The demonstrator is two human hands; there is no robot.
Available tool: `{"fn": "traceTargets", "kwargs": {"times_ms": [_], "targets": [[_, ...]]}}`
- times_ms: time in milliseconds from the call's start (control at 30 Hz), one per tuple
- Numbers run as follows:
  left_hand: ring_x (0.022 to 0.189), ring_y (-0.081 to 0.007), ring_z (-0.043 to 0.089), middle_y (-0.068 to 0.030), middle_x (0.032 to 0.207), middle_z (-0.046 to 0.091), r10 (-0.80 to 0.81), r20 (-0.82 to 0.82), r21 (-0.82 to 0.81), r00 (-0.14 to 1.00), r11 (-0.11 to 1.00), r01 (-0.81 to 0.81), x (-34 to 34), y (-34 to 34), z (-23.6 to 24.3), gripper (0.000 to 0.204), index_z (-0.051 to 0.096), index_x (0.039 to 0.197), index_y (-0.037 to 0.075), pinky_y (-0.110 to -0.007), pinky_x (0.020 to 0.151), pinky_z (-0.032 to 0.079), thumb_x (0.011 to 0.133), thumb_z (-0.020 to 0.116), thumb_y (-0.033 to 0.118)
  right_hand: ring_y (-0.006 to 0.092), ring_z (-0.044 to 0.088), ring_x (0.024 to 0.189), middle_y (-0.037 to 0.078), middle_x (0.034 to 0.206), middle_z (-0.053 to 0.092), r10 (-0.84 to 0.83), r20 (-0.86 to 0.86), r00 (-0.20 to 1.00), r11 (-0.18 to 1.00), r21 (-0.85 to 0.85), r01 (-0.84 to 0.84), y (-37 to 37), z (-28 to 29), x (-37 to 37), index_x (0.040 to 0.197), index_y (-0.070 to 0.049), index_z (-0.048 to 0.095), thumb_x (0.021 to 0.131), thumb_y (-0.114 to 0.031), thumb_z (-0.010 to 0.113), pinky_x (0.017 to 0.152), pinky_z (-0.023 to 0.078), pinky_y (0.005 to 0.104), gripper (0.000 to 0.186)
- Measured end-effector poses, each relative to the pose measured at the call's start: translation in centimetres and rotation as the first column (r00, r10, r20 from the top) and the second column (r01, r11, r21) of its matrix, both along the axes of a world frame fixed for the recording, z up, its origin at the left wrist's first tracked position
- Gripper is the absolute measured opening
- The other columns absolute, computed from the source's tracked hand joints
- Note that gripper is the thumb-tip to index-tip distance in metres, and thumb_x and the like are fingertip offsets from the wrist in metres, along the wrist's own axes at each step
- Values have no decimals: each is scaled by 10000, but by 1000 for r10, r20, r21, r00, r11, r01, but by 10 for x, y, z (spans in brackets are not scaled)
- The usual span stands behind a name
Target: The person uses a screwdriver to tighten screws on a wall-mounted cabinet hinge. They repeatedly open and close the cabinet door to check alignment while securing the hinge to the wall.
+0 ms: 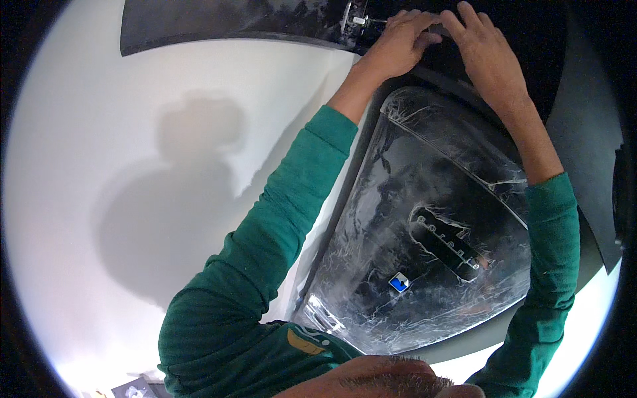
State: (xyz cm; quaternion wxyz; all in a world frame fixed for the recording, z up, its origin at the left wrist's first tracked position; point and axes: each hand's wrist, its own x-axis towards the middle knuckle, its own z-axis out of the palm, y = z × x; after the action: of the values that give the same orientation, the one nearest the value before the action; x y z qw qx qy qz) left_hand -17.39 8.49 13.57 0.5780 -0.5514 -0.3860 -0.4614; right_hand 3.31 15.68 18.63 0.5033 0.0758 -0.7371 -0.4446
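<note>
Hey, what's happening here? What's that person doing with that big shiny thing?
A person in green sleeves is reaching both arms over a large dark appliance wrapped in clear plastic film. The left hand and the right hand are close together at its far edge, with the left hand's fingers beside a small metal fitting. What exactly the fingers grip is hard to make out. To the left is a white wall carrying the person's shadow.

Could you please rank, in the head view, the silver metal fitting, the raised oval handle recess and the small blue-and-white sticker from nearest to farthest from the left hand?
From the left hand:
1. Silver metal fitting, just to the hand's left at the top edge.
2. Raised oval handle recess, mid-way down the film-wrapped black panel.
3. Small blue-and-white sticker, lower still on the panel, closest to the person.
</note>
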Motion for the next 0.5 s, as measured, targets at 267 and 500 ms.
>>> {"fn": "traceTargets", "kwargs": {"times_ms": [267, 500], "targets": [[1141, -380, 598, -138, 1168, 677, -71, -58, 3, 996, 997, 71, 1, -5, 0, 315, 666, 1305, 116, -494, 1048, 438, 998, 641, 183, 256, 665, 797, 121, 914, 646, 220, 202, 954, 689, -724, -5, -7, 27, 6, 1172, -28, 622, 1016, -294, 658, 724, 559, 390, 310], [1016, -408, 575, -188, 1141, 633, -33, -50, -172, 998, 985, 24, 12, -21, 10, 394, 576, 1386, 25, -511, 903, 443, 994, 560, -9, 402, 601, 1176, 237, 1185, 602, 86, 155, 984, 849, -528, 9, -19, 8, 19, 1196, 2, 556, 919, -46, 664, 946, 515, 490, 301]]}}
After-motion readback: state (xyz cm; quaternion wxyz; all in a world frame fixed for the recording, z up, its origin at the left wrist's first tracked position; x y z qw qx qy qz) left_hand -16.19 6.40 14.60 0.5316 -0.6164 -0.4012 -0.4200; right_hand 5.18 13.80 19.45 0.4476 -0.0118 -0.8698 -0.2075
